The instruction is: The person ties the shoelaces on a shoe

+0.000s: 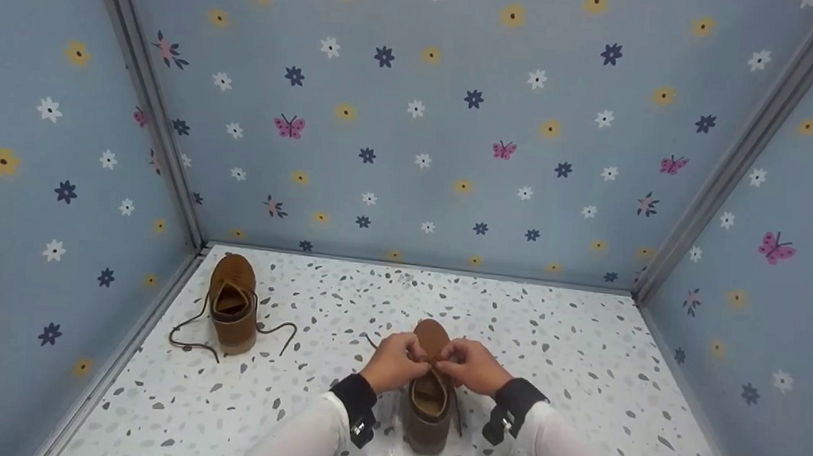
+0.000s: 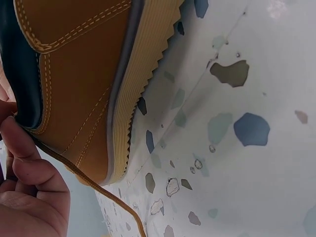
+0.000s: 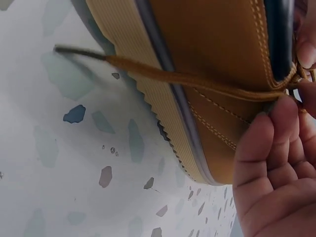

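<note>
A brown lace-up shoe (image 1: 428,433) stands on the speckled surface, toe pointing away, between both hands. Over its lace area, the left hand (image 1: 393,361) pinches the lace with curled fingers and thumb. Opposite it, the right hand (image 1: 475,366) pinches lace too, the fingertips of both hands close together. In the left wrist view a lace (image 2: 111,196) runs down from the fingers past the shoe's side. The right wrist view shows the other lace end (image 3: 173,76) stretching across the sole with a dark tip. The knot area is mostly hidden by the fingers.
A second brown shoe (image 1: 231,330) stands at the left, its laces spread loose on both sides. Flowered blue panels (image 1: 420,136) wall the white speckled surface (image 1: 331,280) at the back, left and right. Dark straps with small devices (image 1: 362,425) circle both wrists.
</note>
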`<state>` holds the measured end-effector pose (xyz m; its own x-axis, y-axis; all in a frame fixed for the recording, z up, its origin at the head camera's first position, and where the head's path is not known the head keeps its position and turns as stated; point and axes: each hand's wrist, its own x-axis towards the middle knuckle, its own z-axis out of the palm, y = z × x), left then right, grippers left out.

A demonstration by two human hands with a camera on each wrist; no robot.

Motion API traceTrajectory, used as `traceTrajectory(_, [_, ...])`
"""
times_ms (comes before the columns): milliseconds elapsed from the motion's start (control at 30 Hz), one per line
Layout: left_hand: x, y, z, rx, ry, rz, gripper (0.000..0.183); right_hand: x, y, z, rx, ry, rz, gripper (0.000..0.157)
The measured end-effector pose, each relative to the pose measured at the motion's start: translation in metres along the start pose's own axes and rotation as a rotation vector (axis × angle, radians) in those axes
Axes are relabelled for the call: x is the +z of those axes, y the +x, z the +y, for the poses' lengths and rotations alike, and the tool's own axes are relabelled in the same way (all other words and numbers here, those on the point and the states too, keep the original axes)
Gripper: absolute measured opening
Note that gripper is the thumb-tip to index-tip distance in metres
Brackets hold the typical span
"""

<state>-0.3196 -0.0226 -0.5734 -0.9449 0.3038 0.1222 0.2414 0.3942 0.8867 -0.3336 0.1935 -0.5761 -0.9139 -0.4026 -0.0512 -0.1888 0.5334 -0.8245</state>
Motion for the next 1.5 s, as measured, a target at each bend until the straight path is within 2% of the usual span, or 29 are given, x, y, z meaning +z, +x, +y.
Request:
traceTrajectory(333, [0.0004,-0.0006,0.0007,0.014,-0.002,0.000,0.012,-0.0075,-0.0032,0.0011,0.090,0.092,-0.077,0.032])
traceTrajectory(500, [0.0008,-0.0003,0.0015,0.039,0.002,-0.006,0.011,-0.0076,-0.0024,0.0011,0.111,0.124,-0.087,0.029])
traceTrajectory(733, [0.0003,-0.0020,0.0018,0.084,0.043,0.000,0.008,-0.0069,-0.0013,-0.0012,0.110,0.112,-0.089,0.027])
traceTrajectory(1100, [0.0024,-0.0009,-0.0007,0.082,0.047,0.011,0.011,-0.0056,-0.0001,-0.0033,0.116,0.165,-0.101,0.028])
traceTrajectory(1500, [0.0013,-0.0024,0.0004,0.053,0.029,0.009,0.010,-0.0032,-0.0008,0.0048,0.126,0.236,-0.102,0.025])
